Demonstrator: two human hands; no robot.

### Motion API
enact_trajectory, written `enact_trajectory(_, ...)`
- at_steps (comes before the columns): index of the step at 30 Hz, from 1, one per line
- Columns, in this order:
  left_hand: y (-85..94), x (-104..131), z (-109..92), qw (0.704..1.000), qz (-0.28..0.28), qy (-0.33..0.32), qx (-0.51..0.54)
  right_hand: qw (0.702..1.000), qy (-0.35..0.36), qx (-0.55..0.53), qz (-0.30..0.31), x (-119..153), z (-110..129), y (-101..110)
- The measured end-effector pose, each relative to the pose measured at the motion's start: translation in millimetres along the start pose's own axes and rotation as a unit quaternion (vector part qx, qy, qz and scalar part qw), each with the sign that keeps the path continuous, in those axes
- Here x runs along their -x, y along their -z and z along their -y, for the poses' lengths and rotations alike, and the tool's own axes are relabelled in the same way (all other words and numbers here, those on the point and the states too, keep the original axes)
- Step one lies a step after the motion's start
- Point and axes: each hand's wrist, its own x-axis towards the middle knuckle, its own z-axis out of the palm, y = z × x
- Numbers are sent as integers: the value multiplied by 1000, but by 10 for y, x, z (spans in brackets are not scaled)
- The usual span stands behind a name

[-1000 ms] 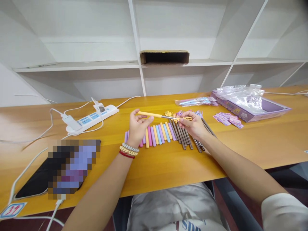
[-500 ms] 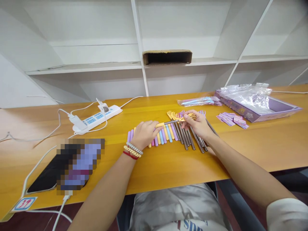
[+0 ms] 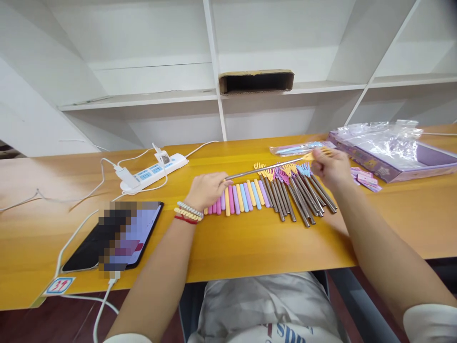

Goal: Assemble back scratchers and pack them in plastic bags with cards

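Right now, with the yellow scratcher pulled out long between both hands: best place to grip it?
Grip the two ends, as now: the left hand closed over the handle end from above, the right hand pinching the yellow claw head. The thin metal shaft between them is bare and slim, probably slippery, and hangs just above the row of scratchers on the table.

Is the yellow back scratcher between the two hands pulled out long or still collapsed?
Pulled out: the yellow back scratcher shows a long bare metal rod running from the left hand to the right hand.
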Motion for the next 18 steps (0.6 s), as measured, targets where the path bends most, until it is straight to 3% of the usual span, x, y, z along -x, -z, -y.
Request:
enact_trajectory(3,-8,13,320,998,-51,22,-22,985,19,-74,-154,-195,122,440)
enact_trajectory(6,-19,24,503,994,-93,39,-40,971,32,-77,-224,-298,187,759)
enact_trajectory(10,-13,38,556,989,-139,54,-23,952,62,-64,-292,-344,210,950)
enact_trajectory(13,-1,49,598,982,-172,78,-11,938,88,-95,-323,-363,190,1052)
enact_trajectory(18,32,90,697,977,-168,95,91,951,96,-35,-291,-389,101,1163)
